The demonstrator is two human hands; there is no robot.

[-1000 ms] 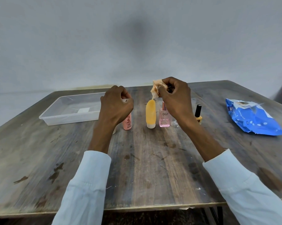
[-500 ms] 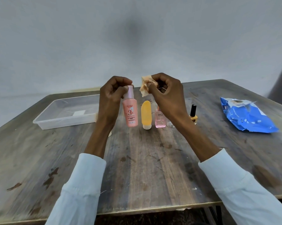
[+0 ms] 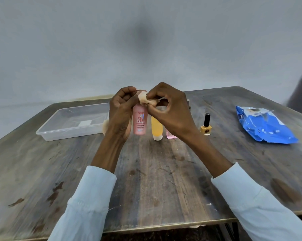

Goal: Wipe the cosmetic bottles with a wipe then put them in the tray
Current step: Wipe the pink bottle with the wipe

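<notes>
My left hand (image 3: 121, 110) grips a pink cosmetic bottle (image 3: 140, 121) upright above the table. My right hand (image 3: 171, 110) pinches a crumpled beige wipe (image 3: 146, 100) and presses it against the top of that bottle. Behind my hands, a yellow tube (image 3: 156, 128) stands on its cap, a small pink perfume bottle (image 3: 170, 134) is partly hidden by my right wrist, and a yellow nail polish bottle (image 3: 206, 126) with a black cap stands to the right. The clear plastic tray (image 3: 68, 131) lies at the back left with no bottles in it.
A blue wipes pack (image 3: 265, 124) lies at the right of the wooden table (image 3: 155, 180). A beige object (image 3: 105, 126) peeks out behind my left wrist beside the tray. The table's front edge runs just below my forearms.
My left hand lifted the pink bottle off the table. My right hand brought the wipe over to the bottle's top, where it now touches.
</notes>
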